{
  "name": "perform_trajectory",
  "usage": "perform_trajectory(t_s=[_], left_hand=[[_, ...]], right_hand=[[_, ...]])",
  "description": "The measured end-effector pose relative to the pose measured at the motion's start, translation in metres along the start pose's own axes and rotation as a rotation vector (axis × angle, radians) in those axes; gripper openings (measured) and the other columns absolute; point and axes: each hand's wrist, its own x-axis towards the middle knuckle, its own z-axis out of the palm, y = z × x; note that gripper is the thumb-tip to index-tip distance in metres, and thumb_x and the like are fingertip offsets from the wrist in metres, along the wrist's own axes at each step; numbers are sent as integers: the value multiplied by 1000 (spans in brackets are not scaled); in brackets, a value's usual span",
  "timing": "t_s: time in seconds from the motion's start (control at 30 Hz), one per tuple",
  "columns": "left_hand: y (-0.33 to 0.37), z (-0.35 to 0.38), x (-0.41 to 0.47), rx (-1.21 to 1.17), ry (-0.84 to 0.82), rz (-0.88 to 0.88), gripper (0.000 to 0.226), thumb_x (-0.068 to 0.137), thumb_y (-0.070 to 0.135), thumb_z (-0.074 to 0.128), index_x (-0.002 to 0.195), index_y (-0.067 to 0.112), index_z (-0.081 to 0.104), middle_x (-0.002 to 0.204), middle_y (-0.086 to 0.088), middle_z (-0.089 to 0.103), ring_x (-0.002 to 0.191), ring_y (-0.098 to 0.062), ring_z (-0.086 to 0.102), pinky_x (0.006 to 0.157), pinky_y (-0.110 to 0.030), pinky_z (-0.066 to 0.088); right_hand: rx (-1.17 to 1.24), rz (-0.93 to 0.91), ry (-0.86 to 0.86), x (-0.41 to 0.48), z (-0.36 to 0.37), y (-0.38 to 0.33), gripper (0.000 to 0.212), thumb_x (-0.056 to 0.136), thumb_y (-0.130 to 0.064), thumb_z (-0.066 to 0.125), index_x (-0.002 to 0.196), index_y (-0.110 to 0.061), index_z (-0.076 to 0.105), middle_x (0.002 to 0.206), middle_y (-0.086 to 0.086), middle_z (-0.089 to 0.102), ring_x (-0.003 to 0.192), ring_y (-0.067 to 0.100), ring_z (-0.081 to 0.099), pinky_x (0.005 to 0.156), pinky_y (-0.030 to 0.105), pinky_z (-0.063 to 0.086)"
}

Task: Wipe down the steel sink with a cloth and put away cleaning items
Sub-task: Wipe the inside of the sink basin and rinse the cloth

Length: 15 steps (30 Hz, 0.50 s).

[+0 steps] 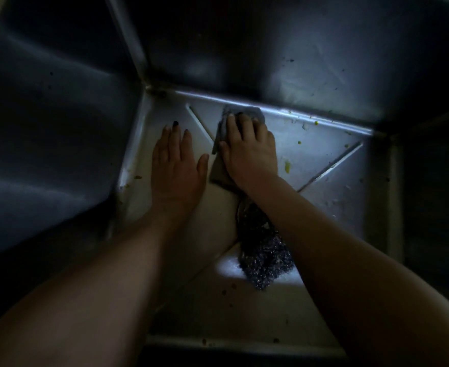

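- right hand (249, 152) flat, palm down, fingers spread, pressing on cloth (244, 109)
- left hand (177, 165) flat, fingers straight, just left of cloth, thumb toward it
- both forearms (337, 234) bare, extended

A single wide-angle head camera looks steeply down from close above into the dim steel sink (324, 165), far wall at top, near rim at bottom; the left hand (175, 168) and right hand (249, 152) sit mid-frame.

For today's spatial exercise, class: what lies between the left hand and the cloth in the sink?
Head view: only a narrow strip of bare sink floor, crossed by a pressed crease, separates the left hand from the cloth.
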Motion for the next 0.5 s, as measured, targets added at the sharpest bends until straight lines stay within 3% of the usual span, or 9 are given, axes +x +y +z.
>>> perform_trajectory(t_s=[0.23, 0.5], left_hand=[[-1, 0, 0, 27, -22, -2, 60, 96, 41, 30, 144, 6, 20, 154, -15, 14, 143, -27, 4, 115, -37, 3], [-3, 2, 2, -31, -11, -1, 62, 95, 41, 32, 144, 5, 22, 154, -15, 14, 143, -26, 4, 115, -36, 0]], right_hand=[[-55, -53, 15, 14, -8, 24, 51, 98, -37, 31, 146, -17, 30, 150, 9, 33, 133, 29, 33, 99, 41, 28], [-40, 174, 5, -17, -5, 59, 53, 98, -37, 35, 146, -16, 28, 151, 10, 29, 135, 31, 30, 99, 41, 30]])
